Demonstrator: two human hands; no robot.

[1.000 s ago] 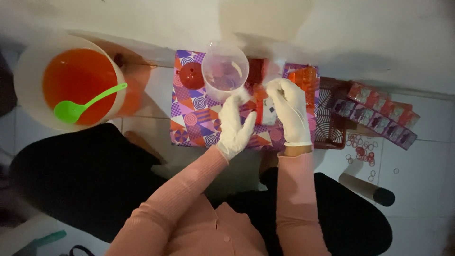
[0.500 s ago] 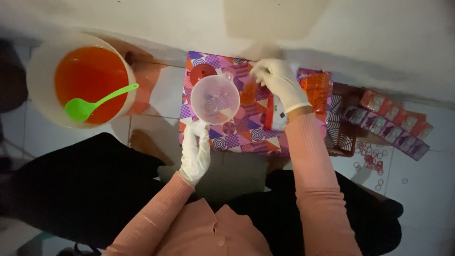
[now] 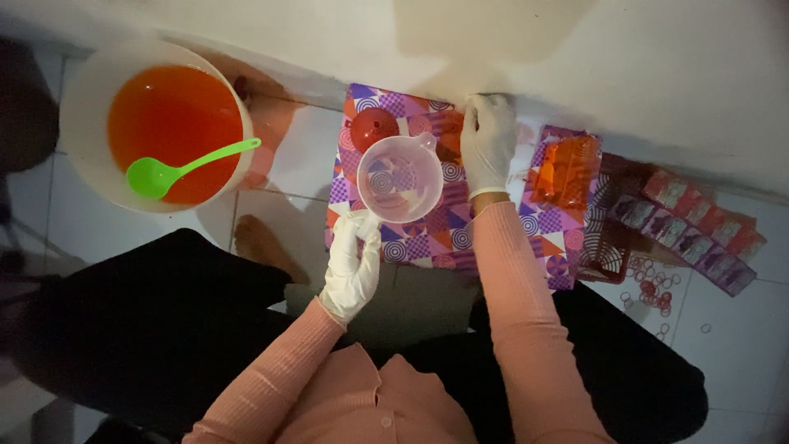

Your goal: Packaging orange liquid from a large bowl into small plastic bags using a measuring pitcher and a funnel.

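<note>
My left hand (image 3: pixel 352 265), in a white glove, grips the handle of a clear plastic jug (image 3: pixel 400 178) and holds it above a purple patterned mat (image 3: pixel 427 238). The jug looks empty. My right hand (image 3: pixel 486 144), also gloved, rests at the far edge of the mat by the wall, fingers curled over something orange that I cannot make out. A red funnel (image 3: pixel 374 125) lies on the mat just beyond the jug. A filled orange plastic bag (image 3: pixel 565 171) lies on the mat to the right.
A large white bucket (image 3: pixel 82 99) of orange liquid with a green ladle (image 3: pixel 168 171) stands at the left. A dark red basket (image 3: pixel 610 247), a row of small packets (image 3: pixel 699 230) and scattered rubber bands (image 3: pixel 653 284) lie on the tiled floor at the right.
My left hand took the jug by its handle and brought it nearer to me. My right hand moved from the middle of the mat to its far edge by the wall.
</note>
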